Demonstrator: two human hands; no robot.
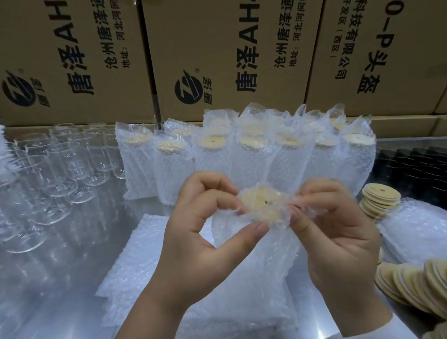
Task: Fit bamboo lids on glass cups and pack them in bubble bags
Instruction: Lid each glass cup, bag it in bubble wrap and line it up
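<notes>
Head view. Three brown cartons [58, 61] stood beyond the grip. The two on its left side each carried a round black logo and "唐泽AH4", with smaller lines beginning "沧州唐泽通信" and "地址:河北河间". The one on its right side read "科技有限公司", "(西区)" and "P头盔".

The left hand [194, 224] and right hand [335, 230] each pinched one side of the mouth of a bubble bag [249, 249] between thumb and curled fingers. One bamboo lid [261, 201] with a small centre hole showed through the film between the two pinches. The glass cup under it could not be made out.

Directly behind the grip stood packed bags [213, 154], upright and touching. Seven lidded tops counted in the front row; more stood behind, number not clear. Left of the grip stood bare glass cups [63, 164], well over ten, crowded. Below the grip lay a pile of flat bubble bags [143, 254]. Right of the grip was one short lid stack [381, 198], and nearer the person, a fanned row of lids [437, 286]; neither could be counted.

Bare shiny table [55, 313] lay open to the lower left of the grip. To the right, stock lay just beside the right hand.
</notes>
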